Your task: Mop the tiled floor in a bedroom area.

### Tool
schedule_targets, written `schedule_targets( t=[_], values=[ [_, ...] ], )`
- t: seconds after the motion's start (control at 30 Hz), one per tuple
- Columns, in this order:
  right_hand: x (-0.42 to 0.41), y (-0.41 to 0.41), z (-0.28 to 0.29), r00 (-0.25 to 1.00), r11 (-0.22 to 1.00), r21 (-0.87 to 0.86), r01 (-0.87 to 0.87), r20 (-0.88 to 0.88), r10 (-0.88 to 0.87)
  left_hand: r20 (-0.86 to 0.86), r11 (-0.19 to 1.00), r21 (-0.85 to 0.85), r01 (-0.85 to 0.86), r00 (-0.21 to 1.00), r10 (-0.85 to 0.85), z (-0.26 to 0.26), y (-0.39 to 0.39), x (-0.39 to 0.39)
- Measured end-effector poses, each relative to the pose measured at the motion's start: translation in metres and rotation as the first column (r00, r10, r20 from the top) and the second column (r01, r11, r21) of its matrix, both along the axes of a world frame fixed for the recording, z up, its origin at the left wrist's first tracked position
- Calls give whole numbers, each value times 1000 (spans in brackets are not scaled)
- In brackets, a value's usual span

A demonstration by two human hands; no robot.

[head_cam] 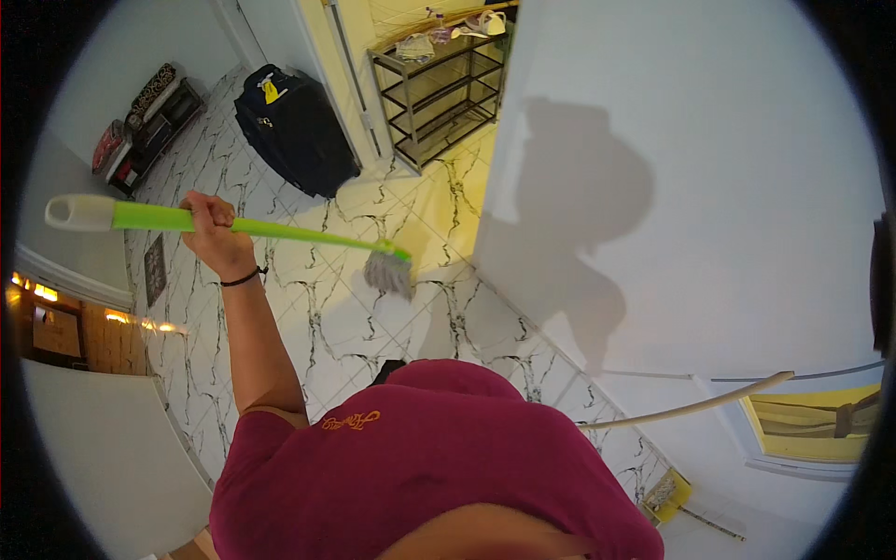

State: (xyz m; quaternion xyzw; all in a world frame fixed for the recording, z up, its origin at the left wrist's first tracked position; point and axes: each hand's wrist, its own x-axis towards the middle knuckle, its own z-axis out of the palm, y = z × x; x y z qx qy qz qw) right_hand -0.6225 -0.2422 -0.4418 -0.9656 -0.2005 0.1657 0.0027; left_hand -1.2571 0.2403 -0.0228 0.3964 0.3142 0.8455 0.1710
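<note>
My left hand point(212, 227) is closed around the green handle of a broom point(301, 232), a little below its white end grip. A dark band circles the wrist. The handle slants away to the right, down to a head of grey bristles that rests on the marble-patterned tile floor point(350, 308). My right hand is out of view. Before me are the broom head, the floor and a white wall point(707, 196) bearing a large shadow.
A black suitcase point(297, 133) stands by the doorway, near a metal rack point(448, 91) with items on top. A low shelf unit point(157, 129) is at upper left, a small mat point(155, 269) below. At right are a wooden pole point(693, 407) and a yellow dustpan point(675, 495).
</note>
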Motion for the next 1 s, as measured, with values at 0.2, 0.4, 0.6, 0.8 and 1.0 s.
schedule_targets(
  t=[0.2,0.4,0.6,0.8,1.0],
  values=[
    [-142,167,-29,248,297,126,-946,-306,919,107,987,130,97,988,-111,0,37,-48],
    [-267,363,94,548,749,486,-450,-511,662,45,988,-19,154,987,-153,-67,89,-30],
    [-305,485,101,222,537,556,-635,-534,816,-213,794,-564,225,890,-404,-179,133,-10],
    [-361,626,97,18,221,715,-663,-280,960,-262,725,-629,281,801,-538,-128,171,-2],
    [-441,743,170,97,125,859,-497,-88,991,-278,771,-498,397,769,-575,-83,202,9]
  ],
)
